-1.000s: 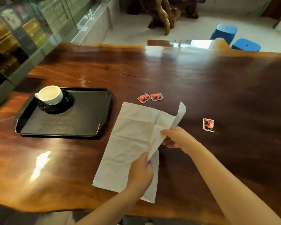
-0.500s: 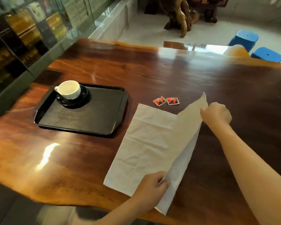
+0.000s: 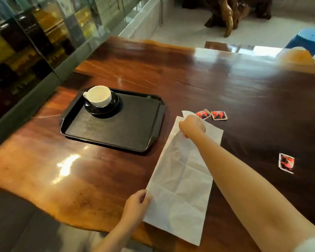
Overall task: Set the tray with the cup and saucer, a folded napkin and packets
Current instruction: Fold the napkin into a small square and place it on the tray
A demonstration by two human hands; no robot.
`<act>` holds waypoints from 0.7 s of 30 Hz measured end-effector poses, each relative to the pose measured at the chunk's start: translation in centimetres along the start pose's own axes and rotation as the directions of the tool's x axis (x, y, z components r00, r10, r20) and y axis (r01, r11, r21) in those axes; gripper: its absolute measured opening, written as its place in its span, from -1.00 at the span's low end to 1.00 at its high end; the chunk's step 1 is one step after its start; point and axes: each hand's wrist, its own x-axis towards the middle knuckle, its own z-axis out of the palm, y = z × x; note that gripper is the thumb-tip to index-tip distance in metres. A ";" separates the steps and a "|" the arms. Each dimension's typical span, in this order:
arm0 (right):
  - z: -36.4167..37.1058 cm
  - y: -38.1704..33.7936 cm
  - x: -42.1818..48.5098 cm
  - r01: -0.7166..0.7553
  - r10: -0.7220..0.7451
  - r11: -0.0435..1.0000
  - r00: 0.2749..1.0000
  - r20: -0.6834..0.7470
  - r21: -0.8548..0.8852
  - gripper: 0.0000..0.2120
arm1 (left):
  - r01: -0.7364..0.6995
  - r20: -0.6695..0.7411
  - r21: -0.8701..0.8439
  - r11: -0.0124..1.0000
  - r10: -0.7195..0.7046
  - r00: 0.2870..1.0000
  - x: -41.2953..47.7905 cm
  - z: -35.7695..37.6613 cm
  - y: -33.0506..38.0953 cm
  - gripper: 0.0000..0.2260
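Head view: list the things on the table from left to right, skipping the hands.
black tray → white cup on its black saucer → white napkin → first red packet → second red packet → lone red packet
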 end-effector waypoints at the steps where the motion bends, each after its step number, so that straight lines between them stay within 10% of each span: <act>1: 1.0 -0.6 0.3 -0.014 0.011 0.998 0.999 0.051 0.062 -0.78 | 0.016 -0.023 0.006 1.000 -0.016 1.000 0.7 -0.2 -0.5 -0.83; 5: 4.3 -0.4 0.3 0.021 -0.043 0.988 0.990 0.137 0.155 -0.67 | 0.050 -0.075 0.024 0.998 -0.048 0.996 2.4 -1.0 -2.2 -0.84; 11: 6.5 8.5 -2.9 0.239 -0.218 0.968 0.952 -0.213 0.078 -0.69 | 0.048 -0.086 0.047 0.998 -0.044 0.995 2.5 -1.0 -3.4 -0.85; 16: 8.5 15.6 -3.2 0.324 -0.330 0.895 0.943 0.036 -0.305 -0.32 | 0.011 -0.107 0.144 0.989 0.004 0.994 2.3 -0.1 -3.5 -0.81; 21: 9.6 17.4 -4.2 0.284 -0.299 0.936 0.953 -0.043 -0.206 -0.40 | -0.013 -0.157 0.332 0.943 0.069 0.985 2.7 1.1 -2.5 -0.72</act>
